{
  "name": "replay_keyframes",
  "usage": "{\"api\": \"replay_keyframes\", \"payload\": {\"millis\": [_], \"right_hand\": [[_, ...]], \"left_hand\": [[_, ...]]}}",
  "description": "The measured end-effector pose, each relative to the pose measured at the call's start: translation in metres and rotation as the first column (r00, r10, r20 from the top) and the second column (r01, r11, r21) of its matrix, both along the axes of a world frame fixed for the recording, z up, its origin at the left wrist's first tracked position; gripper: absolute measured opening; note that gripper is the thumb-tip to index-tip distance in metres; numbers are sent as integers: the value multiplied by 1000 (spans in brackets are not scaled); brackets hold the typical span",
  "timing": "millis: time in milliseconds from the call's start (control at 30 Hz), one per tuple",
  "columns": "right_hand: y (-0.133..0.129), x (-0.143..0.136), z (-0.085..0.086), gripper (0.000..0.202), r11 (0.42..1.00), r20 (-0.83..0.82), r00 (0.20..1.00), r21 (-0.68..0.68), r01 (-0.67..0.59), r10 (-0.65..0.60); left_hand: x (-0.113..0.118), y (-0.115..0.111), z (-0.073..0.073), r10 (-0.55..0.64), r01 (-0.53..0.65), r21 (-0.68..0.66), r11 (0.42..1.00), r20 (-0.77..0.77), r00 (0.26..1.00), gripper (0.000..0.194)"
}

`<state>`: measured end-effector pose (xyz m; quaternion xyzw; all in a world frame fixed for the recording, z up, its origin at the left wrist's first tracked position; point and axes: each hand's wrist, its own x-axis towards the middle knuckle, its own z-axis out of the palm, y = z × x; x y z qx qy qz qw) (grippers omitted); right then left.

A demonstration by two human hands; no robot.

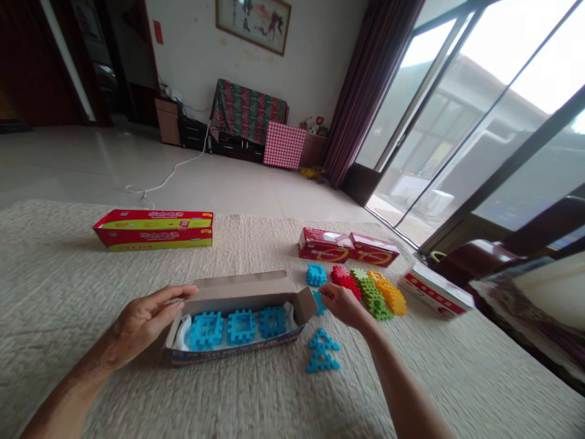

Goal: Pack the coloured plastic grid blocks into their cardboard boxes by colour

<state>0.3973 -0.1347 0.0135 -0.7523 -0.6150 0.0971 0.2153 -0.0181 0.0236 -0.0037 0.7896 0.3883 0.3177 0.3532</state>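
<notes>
An open cardboard box (237, 355) lies lengthwise in front of me, with its long flap (242, 283) folded back. Inside it, on white lining, sit blue square interlocking blocks (241, 326) in a row. My left hand (146, 320) holds the box's left end, thumb and fingers at its back corner. Just off the box's right end, my right hand (345, 305) pinches a blue interlocking block (318, 302) at mat level. Blue triangular pieces (322, 350) lie nearer to me, and a blue stack (315, 275) stands beyond the hand.
Red (345, 280), green (372, 296) and yellow (388, 292) blocks lie in rows at the right. Two dark red boxes (325, 245) stand behind them, a white-and-red box (436, 291) farther right. A red-and-yellow long box (155, 230) rests at the back left of the beige mat (68, 274).
</notes>
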Motion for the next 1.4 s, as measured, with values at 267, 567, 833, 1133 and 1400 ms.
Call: {"api": "replay_keyframes", "payload": {"millis": [267,567,833,1133,1400], "right_hand": [[-1,-13,-14,32,998,142,989,-56,-32,40],[-7,-9,13,28,996,246,967,63,56,-70],[-8,-92,90,31,915,231,952,302,-266,201],[2,-114,67,30,912,208,897,46,-408,390],[1,-111,66,32,914,186,902,46,-404,389]], "left_hand": [[1,-6,7,-3,3,-9,1000,9,1000,35],[5,-12,14,1,0,-17,1000,53,999,32],[6,-13,17,4,-3,-23,1000,70,998,31],[7,-13,18,-13,15,-27,1000,71,997,32],[5,-13,15,-15,15,-7,1000,40,999,32]]}}
